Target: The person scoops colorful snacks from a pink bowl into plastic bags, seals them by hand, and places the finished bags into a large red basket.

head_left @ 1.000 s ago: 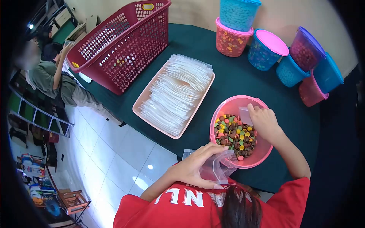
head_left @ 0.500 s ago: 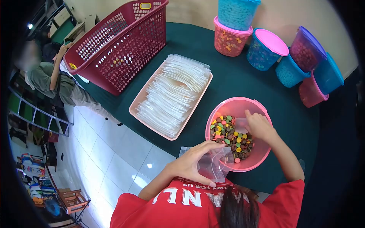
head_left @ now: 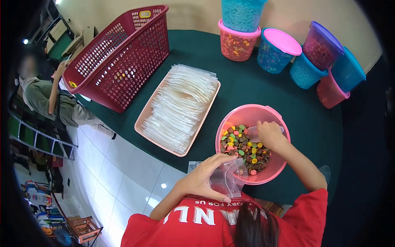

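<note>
Thumb and fingers of my left hand [head_left: 200, 177] are closed on a clear plastic zip bag [head_left: 228, 181], its mouth at the near left rim of a round pink tub [head_left: 238, 115]. Inside the tub lie many small button-shaped sweets [head_left: 247, 153] in brown, yellow, green and pink. My right hand [head_left: 272, 136] reaches into the tub, closed around a translucent scoop [head_left: 253, 133]. The scoop's far end rests by the sweets; its handle is mostly hidden by my fingers.
Left of the tub, a pink tray [head_left: 144, 123] holds a thick stack of clear packets [head_left: 181, 107]. Behind it stands a tall maroon basket [head_left: 123, 70]. Several lidded tubs [head_left: 279, 49] line the back of the green-covered table [head_left: 304, 119]. A person [head_left: 53, 99] is at far left.
The whole view has shifted slightly. My right hand and the scoop have moved a little left within the tub. My left hand keeps its hold on the bag.
</note>
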Motion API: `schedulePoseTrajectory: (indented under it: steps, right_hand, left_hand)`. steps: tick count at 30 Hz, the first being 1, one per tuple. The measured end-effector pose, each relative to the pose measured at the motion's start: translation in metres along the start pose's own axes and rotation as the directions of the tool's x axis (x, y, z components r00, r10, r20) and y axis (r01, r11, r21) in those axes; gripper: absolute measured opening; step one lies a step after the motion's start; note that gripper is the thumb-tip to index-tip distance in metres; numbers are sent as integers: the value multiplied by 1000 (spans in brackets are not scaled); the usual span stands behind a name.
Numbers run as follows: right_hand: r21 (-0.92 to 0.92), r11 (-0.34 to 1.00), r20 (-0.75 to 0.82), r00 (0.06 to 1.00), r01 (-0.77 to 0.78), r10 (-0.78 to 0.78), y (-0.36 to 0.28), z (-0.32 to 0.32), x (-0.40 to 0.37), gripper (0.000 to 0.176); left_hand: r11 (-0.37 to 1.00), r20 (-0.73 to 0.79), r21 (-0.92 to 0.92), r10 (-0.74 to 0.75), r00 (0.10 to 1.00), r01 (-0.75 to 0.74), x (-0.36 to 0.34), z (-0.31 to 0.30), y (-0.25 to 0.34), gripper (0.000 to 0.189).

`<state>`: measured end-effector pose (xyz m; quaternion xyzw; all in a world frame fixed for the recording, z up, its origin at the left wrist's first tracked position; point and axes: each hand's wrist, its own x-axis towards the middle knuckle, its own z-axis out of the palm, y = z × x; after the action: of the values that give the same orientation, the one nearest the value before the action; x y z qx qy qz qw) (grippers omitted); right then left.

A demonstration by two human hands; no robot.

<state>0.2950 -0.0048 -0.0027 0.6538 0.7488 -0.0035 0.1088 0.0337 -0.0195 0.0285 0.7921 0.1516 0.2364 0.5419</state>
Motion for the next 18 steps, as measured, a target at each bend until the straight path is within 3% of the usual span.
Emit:
schedulePoseTrajectory:
  steps: [3, 7, 10, 12, 16, 18]
  right_hand:
    - [101, 994, 85, 996, -30, 22, 2, -16, -1, 28]
    - [46, 999, 55, 999, -5, 2, 0, -10, 1, 31]
    - [23, 999, 137, 990, 36, -39, 2, -27, -6, 26]
    - [170, 983, 165, 981, 72, -100, 1, -38, -9, 34]
    - [100, 995, 122, 992, 25, -38, -9, -24, -3, 34]
    - [175, 984, 254, 964, 30, -74, 0, -39, -5, 30]
  left_hand:
    - [1000, -1, -19, 3, 1000, -3, 0, 0, -1, 92]
    - [1000, -2, -15, -17, 1000, 17, 0, 1, -1, 92]
    - [999, 10, 31, -43, 999, 43, -1, 1, -1, 92]
    - [998, 12, 23, -52, 999, 52, -1, 1, 0, 93]
    - [998, 13, 19, -57, 998, 57, -2, 2, -1, 94]
    - [998, 4, 27, -62, 998, 61, -3, 4, 1, 95]
